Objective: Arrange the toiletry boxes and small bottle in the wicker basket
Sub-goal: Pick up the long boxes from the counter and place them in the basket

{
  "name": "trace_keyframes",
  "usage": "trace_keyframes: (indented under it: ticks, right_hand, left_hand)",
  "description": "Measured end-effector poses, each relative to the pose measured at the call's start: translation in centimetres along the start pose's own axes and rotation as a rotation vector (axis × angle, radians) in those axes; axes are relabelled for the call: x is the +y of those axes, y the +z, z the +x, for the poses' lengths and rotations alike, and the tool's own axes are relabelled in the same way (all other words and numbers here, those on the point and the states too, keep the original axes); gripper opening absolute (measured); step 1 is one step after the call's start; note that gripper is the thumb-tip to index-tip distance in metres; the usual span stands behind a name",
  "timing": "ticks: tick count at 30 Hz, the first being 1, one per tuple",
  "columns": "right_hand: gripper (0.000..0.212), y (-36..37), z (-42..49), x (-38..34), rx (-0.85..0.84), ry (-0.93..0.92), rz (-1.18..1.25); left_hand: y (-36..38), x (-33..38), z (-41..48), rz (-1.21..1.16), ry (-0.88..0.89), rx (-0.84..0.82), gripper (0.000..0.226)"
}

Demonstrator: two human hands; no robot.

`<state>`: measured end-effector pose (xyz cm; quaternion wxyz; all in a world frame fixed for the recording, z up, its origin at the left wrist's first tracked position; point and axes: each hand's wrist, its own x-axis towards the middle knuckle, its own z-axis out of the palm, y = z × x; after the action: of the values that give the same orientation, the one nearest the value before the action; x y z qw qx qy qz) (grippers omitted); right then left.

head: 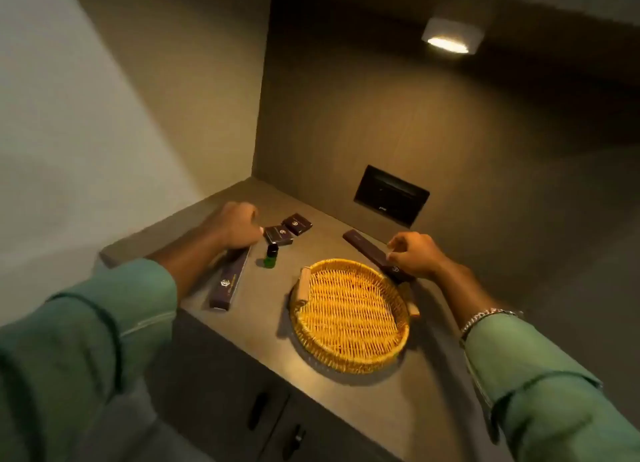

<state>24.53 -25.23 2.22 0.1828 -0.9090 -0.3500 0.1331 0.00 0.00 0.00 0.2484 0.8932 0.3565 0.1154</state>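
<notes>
Resting on a grey counter (346, 402), a round wicker basket (349, 314) with 2 wooden handles is seen empty, near the counter's front edge. All the toiletry items are found outside it. A long dark box (230, 279) is laid on the counter to the left of the basket, its far end covered by the left hand (233, 227). That hand is curled loosely with the fingers bent down over the box end; whether the box is actually pinched cannot be told. Just beyond the hand, 2 small dark boxes (278, 234) (297, 223) are set side by side near the back wall. A small green bottle (271, 254) with a dark cap is stood upright between the long box and the basket, just in front of the nearer small box.

A 2nd long dark box (369, 250) is positioned behind the basket's right rim, angled toward the back wall. Its near end is gripped by the right hand (414, 255), with the thumb and fingers closed around it. Green sleeves are worn on both arms, and a silver bracelet (485, 317) is seen on the right wrist. A dark panel (391, 194) is set into the back wall, and a lamp (450, 38) is lit above.
</notes>
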Motion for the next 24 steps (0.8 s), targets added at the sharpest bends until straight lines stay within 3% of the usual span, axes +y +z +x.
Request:
trace_keyframes:
  ticks: [3, 6, 10, 12, 15, 19, 22, 24]
  right_hand:
    - [0.047, 0.8, 2.9, 1.1, -0.051, 0.0, -0.125]
    - [0.057, 1.3, 5.2, 1.7, -0.104, 0.015, -0.16]
    - [0.057, 2.2, 7.0, 2.5, -0.162, 0.005, -0.162]
    - [0.044, 2.7, 7.5, 2.8, -0.155, -0.017, -0.156]
    - [0.031, 2.7, 7.8, 2.8, -0.145, -0.047, -0.181]
    - [0.046, 1.7, 7.5, 2.2, -0.107, -0.092, -0.179]
    - [0.054, -0.5, 6.4, 0.9, -0.029, -0.162, -0.042]
    - [0.055, -2.2, 5.1, -0.3, 0.035, -0.216, -0.01]
  left_hand:
    - [1.3, -0.9, 0.5, 0.039, -0.175, -0.053, 0.033]
    - [2.4, -0.6, 0.6, -0.036, -0.288, -0.117, 0.029]
    - [2.6, 0.0, 1.4, -0.05, -0.34, -0.158, 0.029]
    - [2.3, 0.3, 1.7, -0.05, -0.354, -0.123, 0.03]
    - [1.1, 1.3, 2.0, -0.07, -0.324, 0.054, 0.035]
    - [-2.2, 4.4, 2.1, -0.055, -0.187, 0.273, 0.052]
    - [-4.2, 8.0, 1.8, -0.115, -0.074, 0.33, 0.055]
    - [-4.3, 10.7, 1.0, -0.163, 0.012, 0.264, 0.055]
